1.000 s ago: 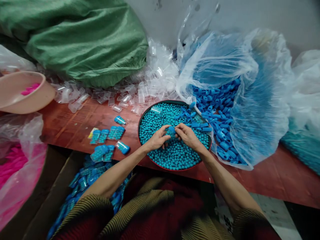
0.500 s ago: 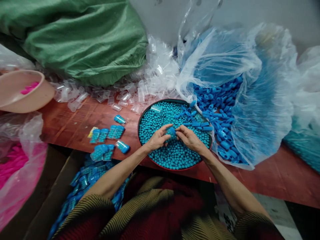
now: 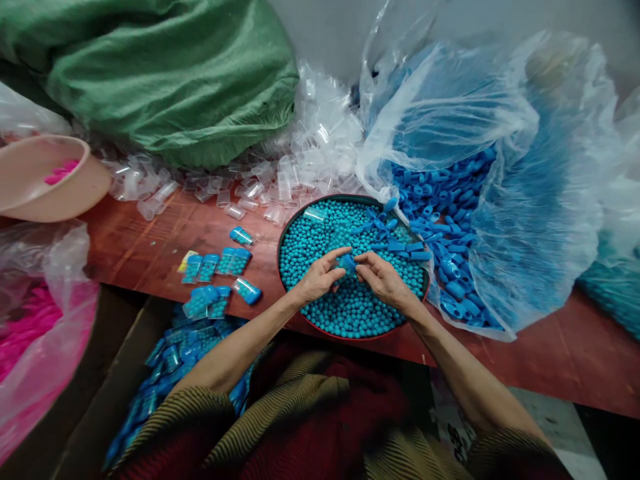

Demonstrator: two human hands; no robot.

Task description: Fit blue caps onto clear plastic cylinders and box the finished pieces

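Observation:
Over a round tray of small turquoise balls, my left hand is closed around a small clear container with a blue cap at its right end. My right hand pinches at that blue cap, its fingertips together. Whether the cap is fully seated cannot be made out. Several loose blue caps lie on the balls at the tray's upper right. One clear container rests on its side near the tray's back edge.
Filled, capped containers lie left of the tray; more fill a box below. Clear containers heap behind, beside a green sack. A plastic bag spills blue caps at right. A beige bowl stands left.
My view has shifted slightly, so the scene sits a little differently. Both hands stay at the container above the tray, the right fingers still at its cap.

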